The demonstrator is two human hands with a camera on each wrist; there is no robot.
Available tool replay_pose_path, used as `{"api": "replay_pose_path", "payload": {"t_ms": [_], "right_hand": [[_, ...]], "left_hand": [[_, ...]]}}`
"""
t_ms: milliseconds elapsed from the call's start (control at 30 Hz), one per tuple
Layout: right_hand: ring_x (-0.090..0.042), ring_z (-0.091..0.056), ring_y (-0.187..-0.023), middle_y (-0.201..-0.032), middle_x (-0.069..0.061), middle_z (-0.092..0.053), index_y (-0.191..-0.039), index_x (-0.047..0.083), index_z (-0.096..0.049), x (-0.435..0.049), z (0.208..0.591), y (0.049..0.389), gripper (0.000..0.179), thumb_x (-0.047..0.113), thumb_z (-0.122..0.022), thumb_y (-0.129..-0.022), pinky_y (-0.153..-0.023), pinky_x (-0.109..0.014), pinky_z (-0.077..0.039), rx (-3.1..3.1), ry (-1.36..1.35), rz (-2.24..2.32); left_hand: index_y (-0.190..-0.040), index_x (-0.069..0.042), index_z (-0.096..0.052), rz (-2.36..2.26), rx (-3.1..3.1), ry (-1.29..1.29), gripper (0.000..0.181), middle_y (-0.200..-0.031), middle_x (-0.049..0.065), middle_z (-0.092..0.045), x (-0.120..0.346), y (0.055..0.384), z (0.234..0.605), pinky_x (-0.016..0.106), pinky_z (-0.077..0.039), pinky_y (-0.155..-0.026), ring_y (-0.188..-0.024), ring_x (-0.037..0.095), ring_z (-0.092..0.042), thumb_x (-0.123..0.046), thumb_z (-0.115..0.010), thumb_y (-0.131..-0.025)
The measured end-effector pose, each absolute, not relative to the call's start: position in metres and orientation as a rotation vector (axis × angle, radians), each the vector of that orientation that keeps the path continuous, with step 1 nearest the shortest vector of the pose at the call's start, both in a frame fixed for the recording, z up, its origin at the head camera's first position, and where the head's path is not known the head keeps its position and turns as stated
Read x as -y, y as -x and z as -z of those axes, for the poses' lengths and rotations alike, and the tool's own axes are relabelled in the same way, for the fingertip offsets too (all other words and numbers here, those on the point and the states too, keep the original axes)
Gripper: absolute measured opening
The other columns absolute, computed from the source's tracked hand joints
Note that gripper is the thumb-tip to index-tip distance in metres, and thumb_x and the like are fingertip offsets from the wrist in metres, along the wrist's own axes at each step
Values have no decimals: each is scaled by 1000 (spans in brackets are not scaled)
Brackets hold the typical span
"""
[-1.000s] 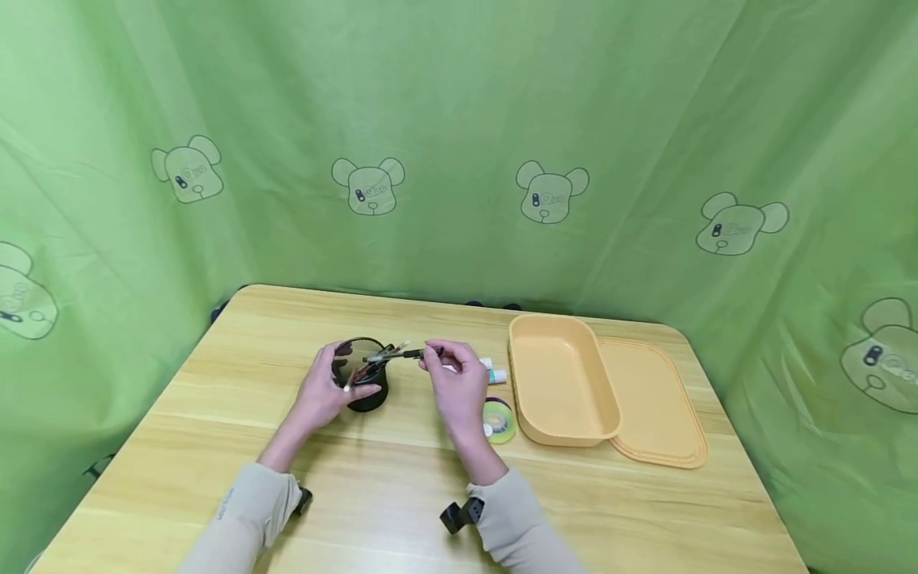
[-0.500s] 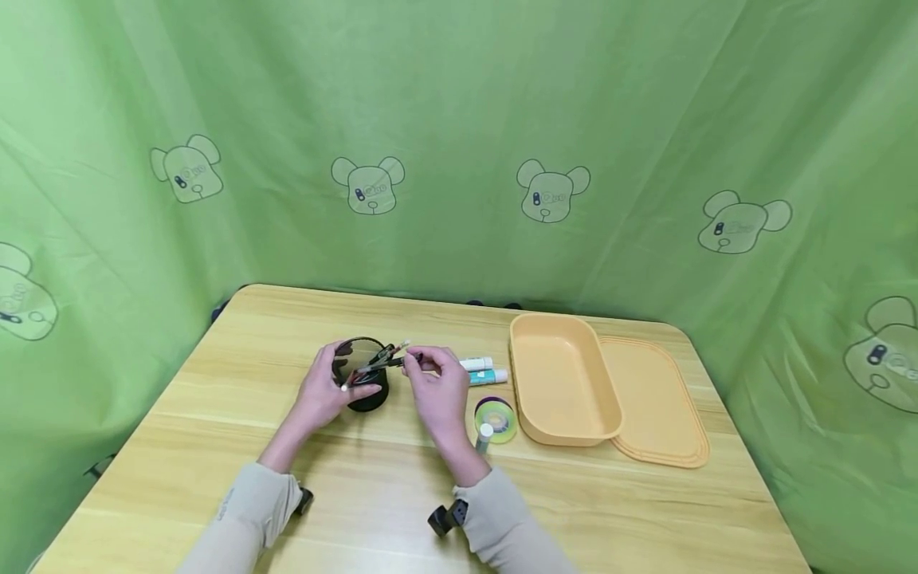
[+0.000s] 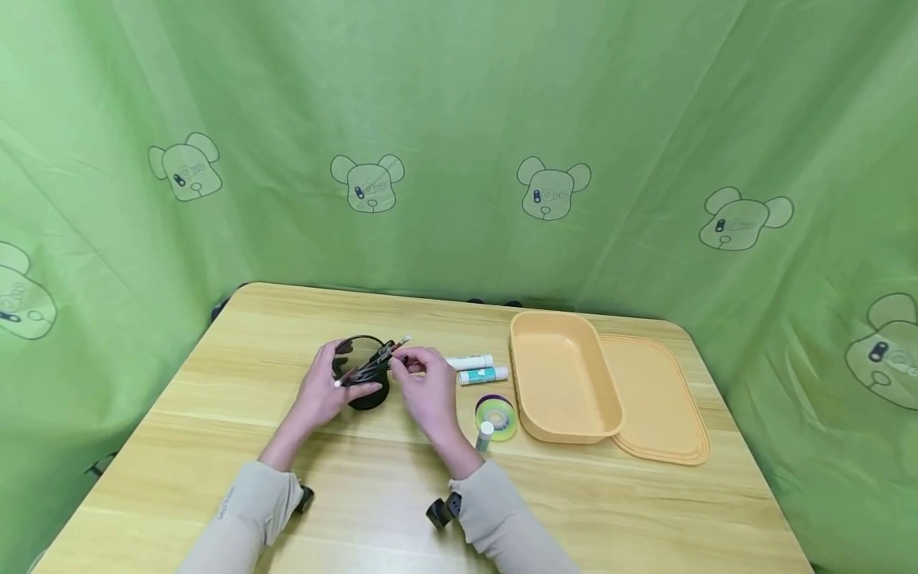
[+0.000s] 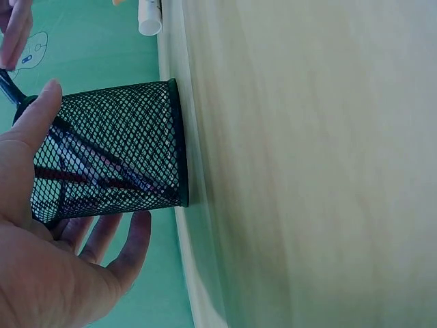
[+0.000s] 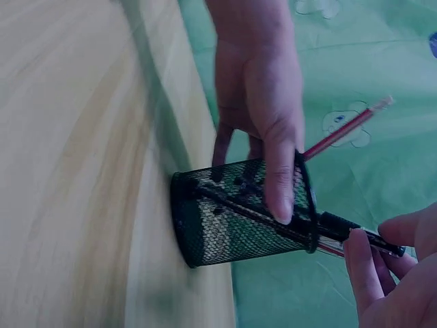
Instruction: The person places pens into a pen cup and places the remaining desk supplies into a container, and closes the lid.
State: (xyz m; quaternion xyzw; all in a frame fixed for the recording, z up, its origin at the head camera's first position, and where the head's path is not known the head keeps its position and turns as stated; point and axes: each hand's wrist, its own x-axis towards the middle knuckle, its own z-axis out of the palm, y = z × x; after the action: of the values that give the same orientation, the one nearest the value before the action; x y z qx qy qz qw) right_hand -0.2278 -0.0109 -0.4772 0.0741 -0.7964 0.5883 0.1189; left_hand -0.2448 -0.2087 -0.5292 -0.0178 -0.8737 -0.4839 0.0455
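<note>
My left hand (image 3: 322,386) grips a black mesh pen cup (image 4: 116,147) around its rim, thumb on the near side and fingers behind. The cup stands on the wooden table, with several pens and pencils leaning inside. One red pencil (image 5: 345,133) sticks out past the rim. At the cup's mouth my right hand (image 3: 429,392) pinches the end of a black pen (image 5: 374,240) between thumb and fingers. The pen's other end reaches into the cup, seen through the mesh in the right wrist view.
Right of the hands lie a white tube (image 3: 471,362), a teal glue stick (image 3: 484,375), a roll of tape (image 3: 496,418) and an upright small white-capped stick (image 3: 485,435). Beyond them sit an orange box (image 3: 562,383) and its lid (image 3: 663,399). A green curtain (image 3: 459,96) hangs behind.
My right hand has moved left with the black pen, lowering it into the cup. The glue stick, white tube and tape have come into fuller view. The left hand stays on the cup.
</note>
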Motion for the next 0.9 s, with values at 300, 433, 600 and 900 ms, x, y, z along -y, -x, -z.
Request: {"api": "replay_pose_path", "payload": {"t_ms": [300,433,600,900], "right_hand": [[-20,-71,-84,-101,-10,-73,-102,6,-80,18,481,229,12,11,-78,-92,-69,-18,-60,2381,-264,-1742],[-18,-71,-83,-100,-9,-73,-102,8,-80,21,482,231,11,13,-77,-93,-67,-17,-59,2403,-270,-1722],[-18,-72,-82,-101,-9,-73,-102,8,-80,22,483,234,11,14,-77,-93,-67,-17,-59,2418,-270,-1702],[-15,-72,-82,-104,-7,-73,-107,9,-79,22,488,235,17,16,-78,-93,-68,-19,-60,2423,-279,-1702]], "left_hand": [[-152,-8,-41,1477,2649,79,104,-151,20,-47,210,246,532,59,-39,-118,-136,41,-50,-39,-96,-70],[-152,-8,-41,1442,2661,84,103,-152,20,-47,210,246,531,60,-37,-119,-137,42,-49,-39,-96,-71],[-152,-8,-41,1441,2659,88,102,-151,20,-47,210,246,531,60,-38,-119,-137,41,-49,-39,-95,-71],[-152,-8,-41,1439,2660,91,101,-151,21,-47,210,244,531,61,-38,-118,-137,42,-49,-37,-95,-72]]}}
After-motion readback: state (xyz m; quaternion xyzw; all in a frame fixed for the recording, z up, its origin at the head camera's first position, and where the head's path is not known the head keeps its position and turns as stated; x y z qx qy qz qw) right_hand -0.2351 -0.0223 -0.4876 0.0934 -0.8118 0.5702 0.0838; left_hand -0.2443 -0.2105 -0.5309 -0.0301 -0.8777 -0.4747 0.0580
